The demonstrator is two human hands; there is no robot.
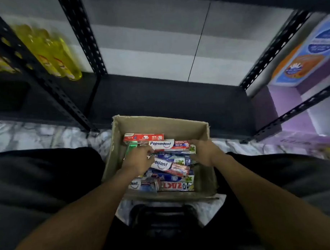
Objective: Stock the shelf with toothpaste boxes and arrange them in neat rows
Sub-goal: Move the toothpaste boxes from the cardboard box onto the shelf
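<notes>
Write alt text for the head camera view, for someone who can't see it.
The left hand and right hand each hold one end of a Pepsodent box inside an open cardboard box of toothpaste boxes on the floor. A black metal shelf stands behind it, with yellow bottles at the left.

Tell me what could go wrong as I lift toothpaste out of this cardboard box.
The white-and-red Pepsodent toothpaste box, pinched at its ends by left hand and right hand, might slip. Lifting it may drag the loosely piled boxes beneath askew in the brown cardboard carton.
</notes>
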